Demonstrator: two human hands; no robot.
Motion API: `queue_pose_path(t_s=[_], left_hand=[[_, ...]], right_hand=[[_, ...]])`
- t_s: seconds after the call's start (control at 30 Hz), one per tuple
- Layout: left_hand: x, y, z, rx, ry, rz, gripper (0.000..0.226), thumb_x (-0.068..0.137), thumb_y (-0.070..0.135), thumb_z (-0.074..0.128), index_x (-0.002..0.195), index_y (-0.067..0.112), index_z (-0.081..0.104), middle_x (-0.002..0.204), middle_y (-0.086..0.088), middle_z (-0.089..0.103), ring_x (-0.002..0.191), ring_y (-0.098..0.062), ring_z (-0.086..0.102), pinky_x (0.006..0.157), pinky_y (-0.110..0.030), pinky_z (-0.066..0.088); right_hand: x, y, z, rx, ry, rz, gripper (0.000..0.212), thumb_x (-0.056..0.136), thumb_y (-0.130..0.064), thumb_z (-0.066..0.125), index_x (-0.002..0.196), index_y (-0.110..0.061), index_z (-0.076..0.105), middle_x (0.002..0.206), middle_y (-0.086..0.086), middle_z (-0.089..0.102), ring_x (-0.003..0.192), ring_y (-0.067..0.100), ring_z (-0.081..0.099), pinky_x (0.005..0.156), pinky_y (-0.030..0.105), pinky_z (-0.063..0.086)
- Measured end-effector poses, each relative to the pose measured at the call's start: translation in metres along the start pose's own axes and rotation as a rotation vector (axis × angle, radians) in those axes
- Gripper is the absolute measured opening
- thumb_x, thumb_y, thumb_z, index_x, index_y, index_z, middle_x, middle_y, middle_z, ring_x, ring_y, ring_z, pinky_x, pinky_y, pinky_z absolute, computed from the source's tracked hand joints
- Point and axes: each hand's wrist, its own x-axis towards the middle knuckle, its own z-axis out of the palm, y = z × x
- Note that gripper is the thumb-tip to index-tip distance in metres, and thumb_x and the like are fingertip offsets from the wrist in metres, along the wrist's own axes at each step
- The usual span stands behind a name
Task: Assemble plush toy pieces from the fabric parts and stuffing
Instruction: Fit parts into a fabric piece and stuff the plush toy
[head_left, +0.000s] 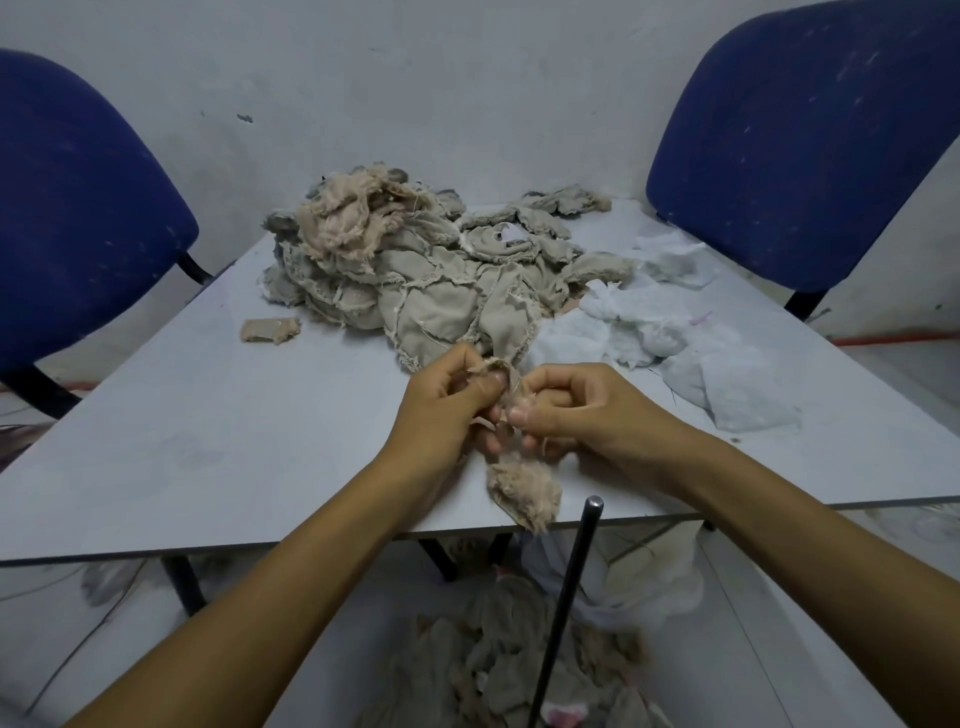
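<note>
Both hands, left (447, 410) and right (576, 408), pinch a furry fabric piece (524, 491) in their grip; its tail hangs below onto the counter (208, 441).

One wide-angle camera sits on my head. It faces forward and down, close over the near edge of the bench (208, 415). My forearms enter from the bottom corners. The far wall and two chairs (810, 145) bound the view.
</note>
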Motion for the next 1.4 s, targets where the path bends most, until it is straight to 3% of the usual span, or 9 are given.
queue_pose_path(t_s=[0.3, 0.47, 0.67, 0.77, 0.9, 1.03, 1.13, 1.23, 1.4], left_hand=[[-0.002, -0.002, 0.002, 0.196, -0.092, 0.027, 0.034, 0.089, 0.001, 0.063, 0.062, 0.017, 0.051, 0.072, -0.013, 0.053, 0.076, -0.025, 0.054, 0.076, -0.043, 0.045], [0.004, 0.003, -0.002, -0.006, -0.191, -0.106, 0.025, 0.082, 0.023, 0.074, 0.083, 0.011, 0.053, 0.08, -0.009, 0.065, 0.074, -0.024, 0.066, 0.069, -0.035, 0.057], [0.004, 0.005, -0.013, 0.034, -0.252, -0.067, 0.004, 0.085, 0.01, 0.069, 0.083, 0.011, 0.071, 0.084, -0.007, 0.071, 0.076, -0.02, 0.066, 0.067, -0.03, 0.051], [0.002, 0.018, -0.016, 0.369, -0.58, -0.1, 0.038, 0.092, 0.045, 0.057, 0.084, 0.014, 0.078, 0.095, -0.001, 0.071, 0.091, -0.021, 0.062, 0.08, -0.025, 0.047], [0.004, 0.022, -0.013, 0.271, -0.547, -0.174, 0.047, 0.097, 0.043, 0.047, 0.09, 0.003, 0.072, 0.097, -0.016, 0.067, 0.093, -0.031, 0.058, 0.086, -0.039, 0.043], [0.009, 0.027, -0.012, 0.428, -0.699, -0.163, 0.043, 0.102, 0.033, 0.046, 0.087, 0.001, 0.07, 0.093, -0.013, 0.074, 0.086, -0.027, 0.066, 0.081, -0.041, 0.051], [0.014, 0.019, -0.007, 0.372, -0.478, -0.142, 0.033, 0.102, 0.023, 0.05, 0.077, 0.006, 0.065, 0.075, -0.005, 0.071, 0.068, -0.019, 0.065, 0.058, -0.027, 0.049], [0.02, 0.005, -0.008, 0.28, -0.242, -0.072, 0.031, 0.1, 0.017, 0.055, 0.072, 0.006, 0.061, 0.07, -0.005, 0.066, 0.065, -0.02, 0.061, 0.051, -0.03, 0.052], [0.025, 0.002, -0.002, 0.158, -0.022, -0.076, 0.002, 0.093, 0.015, 0.063, 0.093, 0.014, 0.065, 0.091, -0.006, 0.066, 0.085, -0.021, 0.061, 0.065, -0.036, 0.054]], right_hand=[[-0.001, 0.006, 0.007, -0.011, 0.363, -0.126, 0.016, 0.089, -0.007, 0.072, 0.075, -0.007, 0.063, 0.072, 0.008, 0.062, 0.068, 0.02, 0.064, 0.068, 0.045, 0.062], [-0.003, 0.009, 0.008, -0.139, 0.379, -0.176, 0.022, 0.086, 0.005, 0.064, 0.072, -0.008, 0.053, 0.066, 0.007, 0.056, 0.058, 0.024, 0.063, 0.063, 0.053, 0.06], [-0.001, 0.001, 0.007, 0.105, 0.41, -0.13, 0.031, 0.082, 0.005, 0.056, 0.088, -0.024, 0.061, 0.091, 0.0, 0.054, 0.076, 0.021, 0.056, 0.054, 0.033, 0.052], [0.007, 0.0, 0.005, -0.122, 0.551, -0.117, 0.018, 0.093, -0.022, 0.063, 0.107, -0.033, 0.058, 0.101, 0.0, 0.054, 0.084, 0.021, 0.059, 0.056, 0.035, 0.057], [0.024, -0.002, 0.008, -0.337, 0.478, -0.062, 0.059, 0.091, -0.039, 0.068, 0.142, -0.035, 0.038, 0.109, -0.008, 0.056, 0.096, 0.012, 0.063, 0.075, 0.039, 0.059], [0.036, 0.0, 0.017, -0.534, 0.498, -0.089, 0.007, 0.091, -0.018, 0.064, 0.096, -0.014, 0.063, 0.077, -0.007, 0.065, 0.068, 0.011, 0.06, 0.066, 0.028, 0.044], [0.037, -0.003, 0.019, -0.096, 0.548, -0.044, 0.015, 0.086, -0.007, 0.051, 0.07, -0.007, 0.052, 0.059, 0.004, 0.053, 0.052, 0.017, 0.048, 0.054, 0.03, 0.036], [0.034, -0.008, 0.015, 0.615, 0.359, 0.042, 0.034, 0.072, -0.014, 0.047, 0.098, 0.005, 0.058, 0.094, 0.026, 0.058, 0.069, 0.034, 0.058, 0.062, 0.041, 0.046], [0.032, -0.01, 0.0, 0.947, 0.315, 0.019, 0.048, 0.103, -0.036, 0.035, 0.127, -0.003, 0.06, 0.124, 0.024, 0.066, 0.111, 0.041, 0.065, 0.091, 0.057, 0.053]])
